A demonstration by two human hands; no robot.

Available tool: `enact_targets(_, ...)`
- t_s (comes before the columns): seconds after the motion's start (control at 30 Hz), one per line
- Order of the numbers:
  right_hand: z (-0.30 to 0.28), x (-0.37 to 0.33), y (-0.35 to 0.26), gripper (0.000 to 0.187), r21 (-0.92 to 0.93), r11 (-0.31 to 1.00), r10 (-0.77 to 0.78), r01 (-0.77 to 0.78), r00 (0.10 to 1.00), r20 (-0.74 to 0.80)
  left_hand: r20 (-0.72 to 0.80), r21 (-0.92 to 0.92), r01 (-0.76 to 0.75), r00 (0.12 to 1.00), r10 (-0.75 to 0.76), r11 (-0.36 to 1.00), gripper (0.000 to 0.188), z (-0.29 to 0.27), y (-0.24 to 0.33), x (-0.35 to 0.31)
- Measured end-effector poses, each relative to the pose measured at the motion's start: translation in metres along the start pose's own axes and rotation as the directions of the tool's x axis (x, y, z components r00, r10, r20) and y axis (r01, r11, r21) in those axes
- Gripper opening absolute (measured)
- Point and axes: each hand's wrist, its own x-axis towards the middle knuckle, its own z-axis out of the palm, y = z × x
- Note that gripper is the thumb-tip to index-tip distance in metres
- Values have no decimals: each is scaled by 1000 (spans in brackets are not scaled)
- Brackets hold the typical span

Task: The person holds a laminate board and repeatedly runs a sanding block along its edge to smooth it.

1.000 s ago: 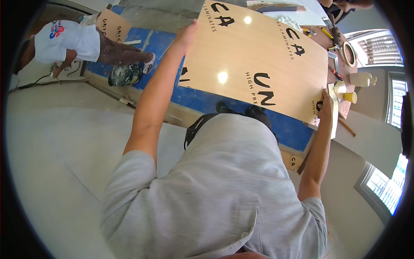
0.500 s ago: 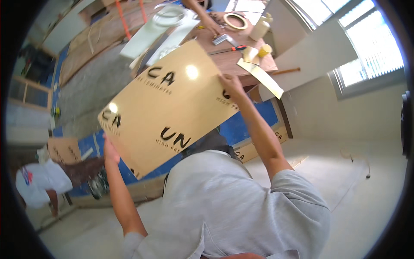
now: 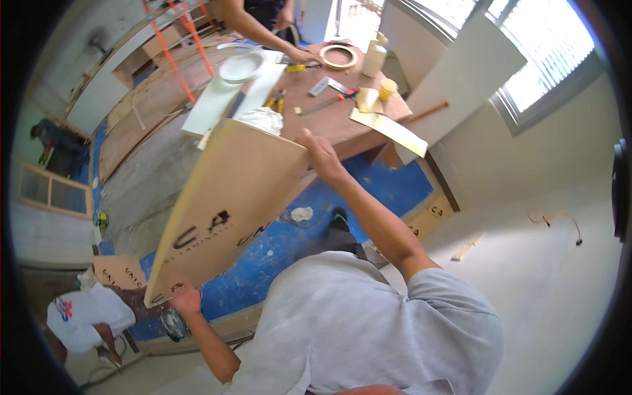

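Left hand (image 3: 186, 300) and right hand (image 3: 321, 157) pinch a tilted board (image 3: 230, 181) near opposite ends, the tabletop (image 3: 324, 124) beyond the right hand.

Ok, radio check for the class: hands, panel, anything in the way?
Left hand and right hand gripping printed panel. Panel tilted. Workbench beyond cluttered: tape roll, crumpled white material.

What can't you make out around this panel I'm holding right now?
In the head view:
- Panel: far face, hidden by its near side.
- Co-worker at the top: head, cut off by the upper edge.
- Distant person in dark clothing: hands, too small and dim.
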Motion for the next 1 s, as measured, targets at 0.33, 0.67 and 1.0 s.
enact_targets(0.33, 45, 56, -28, 55, 80, 923, -377, 376, 926, -8, 250, 279, 200, 929, -272, 939, 85, -65, -38, -84)
enact_targets(0.67, 133, 170, -92, 35, 276, 859, -431, 431, 900, -61, 329, 307, -345, 913, 242, 887, 95, -54, -58, -66)
enact_targets(1.0, 113, 135, -140, 40, 169, 833, 311, -526, 699, 644, 442, 320, -266, 891, 105, 909, 97, -29, 9, -41)
